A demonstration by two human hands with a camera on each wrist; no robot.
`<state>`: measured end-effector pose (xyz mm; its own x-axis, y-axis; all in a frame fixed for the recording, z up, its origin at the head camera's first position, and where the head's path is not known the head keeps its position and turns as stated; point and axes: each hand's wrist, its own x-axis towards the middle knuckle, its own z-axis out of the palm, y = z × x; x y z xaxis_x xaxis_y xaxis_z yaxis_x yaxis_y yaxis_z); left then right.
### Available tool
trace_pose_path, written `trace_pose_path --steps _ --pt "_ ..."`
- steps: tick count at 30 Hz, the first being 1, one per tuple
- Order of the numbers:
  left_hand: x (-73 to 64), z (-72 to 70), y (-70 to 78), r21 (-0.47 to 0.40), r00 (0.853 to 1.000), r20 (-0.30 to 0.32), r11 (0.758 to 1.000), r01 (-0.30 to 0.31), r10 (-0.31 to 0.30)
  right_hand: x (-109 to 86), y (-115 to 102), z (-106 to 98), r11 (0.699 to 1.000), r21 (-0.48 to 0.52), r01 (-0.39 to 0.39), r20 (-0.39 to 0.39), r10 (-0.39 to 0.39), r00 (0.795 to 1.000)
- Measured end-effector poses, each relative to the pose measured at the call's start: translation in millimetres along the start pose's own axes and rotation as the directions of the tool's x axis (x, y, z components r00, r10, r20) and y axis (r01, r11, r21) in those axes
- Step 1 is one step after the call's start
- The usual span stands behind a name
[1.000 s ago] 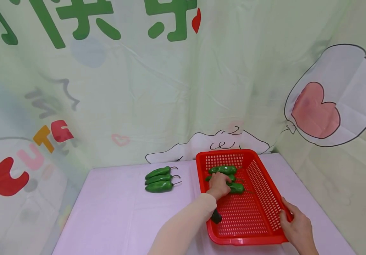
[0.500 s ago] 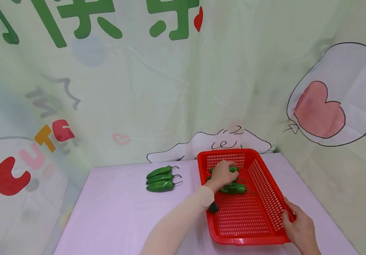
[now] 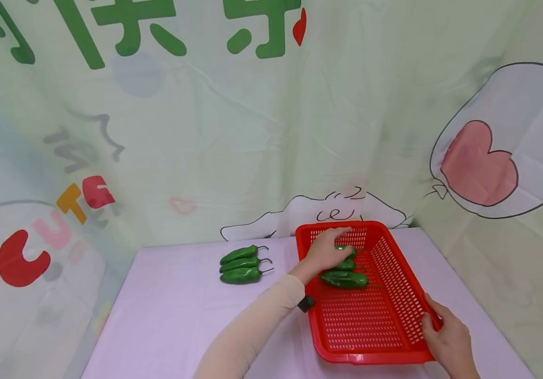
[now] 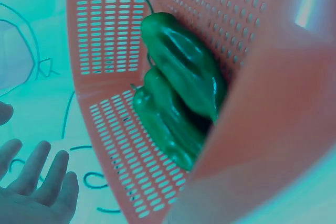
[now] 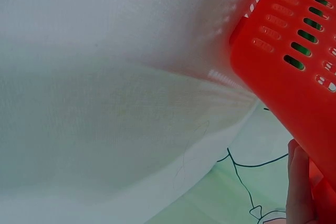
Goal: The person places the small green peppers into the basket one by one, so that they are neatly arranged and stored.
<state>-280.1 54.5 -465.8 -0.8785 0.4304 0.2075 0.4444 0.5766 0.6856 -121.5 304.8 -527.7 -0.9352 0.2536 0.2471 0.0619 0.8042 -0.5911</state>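
Note:
My left hand (image 3: 324, 252) hovers over the far left part of a red plastic basket (image 3: 359, 358). Its fingers are spread with nothing between them, and the left wrist view shows the fingers (image 4: 39, 177) loosely extended beyond the basket's rim. Below it, three green peppers lie side by side in the basket: a front pepper (image 3: 344, 279), a middle pepper (image 3: 345, 265) and a back pepper (image 3: 352, 251), partly hidden by the hand. At the basket's right side, my right hand (image 3: 449, 337) grips the rim, thumb inside; in the right wrist view its fingers (image 5: 299, 184) lie along the outer wall.
Left of the basket, three more green peppers (image 3: 240, 275) lie in a row on the pale lilac tablecloth (image 3: 167, 316), stems pointing right. A printed curtain (image 3: 233, 137) hangs behind the table and along both sides. A dark wrist strap piece (image 3: 306, 303) sits under the left forearm.
My left hand has left the front peppers, moved back over the far pepper, then lifted and drawn left with fingers opened. The front pepper shows fully now. The right hand keeps its grip.

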Motion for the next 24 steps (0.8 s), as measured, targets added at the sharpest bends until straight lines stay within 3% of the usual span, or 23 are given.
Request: trace_pose_path --steps 5,12,15,19,24 --pt "-8.0 -12.2 -4.9 0.027 0.999 -0.012 0.999 -0.029 0.03 0.2 0.4 0.1 1.0 0.006 0.002 0.012 -0.002 1.0" --pt "-15.1 -25.0 -21.0 0.022 0.992 -0.11 0.998 -0.066 0.068 0.6 -0.5 -1.2 1.0 0.005 -0.007 0.029 0.006 1.0" --pt "-18.7 -30.5 -26.2 -0.018 0.987 -0.16 0.999 -0.034 0.03 0.8 -0.5 -1.7 1.0 0.006 -0.007 0.032 0.007 0.999" --pt "-25.2 -38.1 -33.4 -0.073 0.978 -0.199 0.996 0.049 -0.063 1.2 1.1 -1.4 1.0 0.0 0.018 0.007 -0.018 1.0" --pt "-36.3 -46.1 -48.3 -0.122 0.96 -0.25 0.987 0.101 -0.129 0.5 2.4 -0.9 1.0 0.001 0.028 -0.005 -0.028 1.0"
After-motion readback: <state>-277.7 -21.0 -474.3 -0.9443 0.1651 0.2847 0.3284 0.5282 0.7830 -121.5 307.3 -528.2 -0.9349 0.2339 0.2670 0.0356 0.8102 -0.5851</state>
